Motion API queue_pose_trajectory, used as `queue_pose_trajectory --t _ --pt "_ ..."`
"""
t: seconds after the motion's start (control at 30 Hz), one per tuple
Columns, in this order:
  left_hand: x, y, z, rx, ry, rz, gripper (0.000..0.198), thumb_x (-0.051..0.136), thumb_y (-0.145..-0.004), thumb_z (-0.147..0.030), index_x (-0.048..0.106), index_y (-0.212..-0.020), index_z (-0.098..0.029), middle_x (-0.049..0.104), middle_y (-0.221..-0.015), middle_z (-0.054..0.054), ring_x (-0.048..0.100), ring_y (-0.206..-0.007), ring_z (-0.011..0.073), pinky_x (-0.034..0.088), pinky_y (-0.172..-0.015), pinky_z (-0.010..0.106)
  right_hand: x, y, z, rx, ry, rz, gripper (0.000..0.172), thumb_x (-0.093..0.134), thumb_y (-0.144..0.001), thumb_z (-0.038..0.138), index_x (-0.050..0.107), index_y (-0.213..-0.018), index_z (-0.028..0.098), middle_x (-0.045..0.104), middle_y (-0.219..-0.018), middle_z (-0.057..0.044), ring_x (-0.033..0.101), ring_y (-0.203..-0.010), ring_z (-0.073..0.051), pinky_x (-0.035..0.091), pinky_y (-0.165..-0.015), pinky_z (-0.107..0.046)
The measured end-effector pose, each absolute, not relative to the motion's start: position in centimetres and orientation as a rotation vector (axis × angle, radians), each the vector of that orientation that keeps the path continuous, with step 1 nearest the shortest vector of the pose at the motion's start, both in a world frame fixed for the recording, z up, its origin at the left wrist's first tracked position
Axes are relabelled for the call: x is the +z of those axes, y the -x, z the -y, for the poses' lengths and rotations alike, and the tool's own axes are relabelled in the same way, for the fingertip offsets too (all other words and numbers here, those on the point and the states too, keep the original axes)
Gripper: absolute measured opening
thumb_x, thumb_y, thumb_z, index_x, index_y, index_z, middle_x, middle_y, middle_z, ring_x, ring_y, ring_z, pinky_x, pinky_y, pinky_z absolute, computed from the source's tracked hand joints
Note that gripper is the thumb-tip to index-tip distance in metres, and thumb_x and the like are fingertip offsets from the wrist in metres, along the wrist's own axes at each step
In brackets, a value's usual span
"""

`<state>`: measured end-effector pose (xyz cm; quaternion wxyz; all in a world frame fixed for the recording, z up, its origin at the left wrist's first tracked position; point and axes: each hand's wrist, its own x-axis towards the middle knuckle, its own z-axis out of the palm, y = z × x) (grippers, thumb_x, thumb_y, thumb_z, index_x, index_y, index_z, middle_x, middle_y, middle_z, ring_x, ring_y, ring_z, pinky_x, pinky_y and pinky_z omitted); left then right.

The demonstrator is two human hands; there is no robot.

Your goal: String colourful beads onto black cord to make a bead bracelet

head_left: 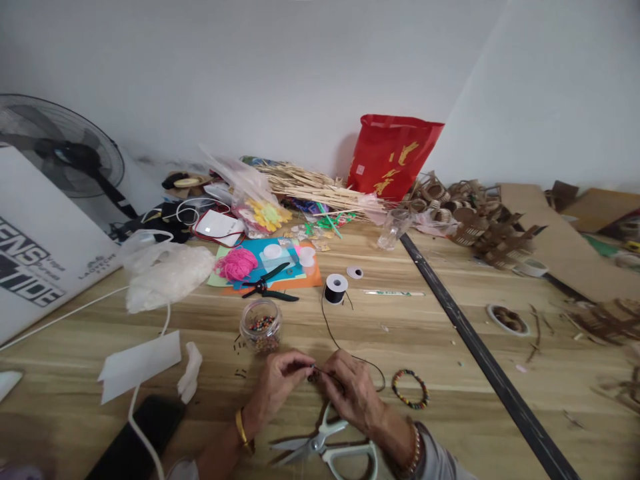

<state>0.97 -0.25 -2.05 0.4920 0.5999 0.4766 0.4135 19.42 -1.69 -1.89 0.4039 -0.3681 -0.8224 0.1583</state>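
My left hand (pixel 279 383) is closed in a pinch on a small dark bead (pixel 314 371) at the fingertips. Close against it, my right hand (pixel 356 390) pinches a thin black cord (pixel 331 337) that runs back to a white spool (pixel 337 287). What lies between the fingertips is partly hidden. An open jar (pixel 261 325) of colored beads stands beyond my left hand. Scissors (pixel 316 441) with pale handles lie spread below both hands. A finished-looking bead bracelet (pixel 410 389) rests to the right of my right hand.
Black-handled pliers (pixel 267 287) and pink yarn (pixel 239 265) lie on colored paper. A long black strip (pixel 480 347) crosses the table's right side. A clear glass (pixel 393 230), a red bag (pixel 393 157) and wooden sticks (pixel 310 183) stand or lie at the back. A phone (pixel 143 433) lies front left.
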Motion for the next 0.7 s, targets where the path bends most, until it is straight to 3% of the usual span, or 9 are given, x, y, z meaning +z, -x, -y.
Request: queue_pose_trajectory --t 0.7 --pt "-2.4 -0.95 0.22 1.011 -1.464 -1.154 0.017 0.069 -0.072 -0.029 0.077 -0.078 -0.015 0.076 -0.072 0.007 0.067 -0.065 0.0191 0.053 -0.061 0.026 -1.66 -19.38 1.71 0.389 0.925 2.075 0.012 0.048 -0.09 0.013 0.056 -0.084 0.021 0.059 -0.071 -0.004 0.056 -0.063 -0.017 0.043 -0.054 -0.027"
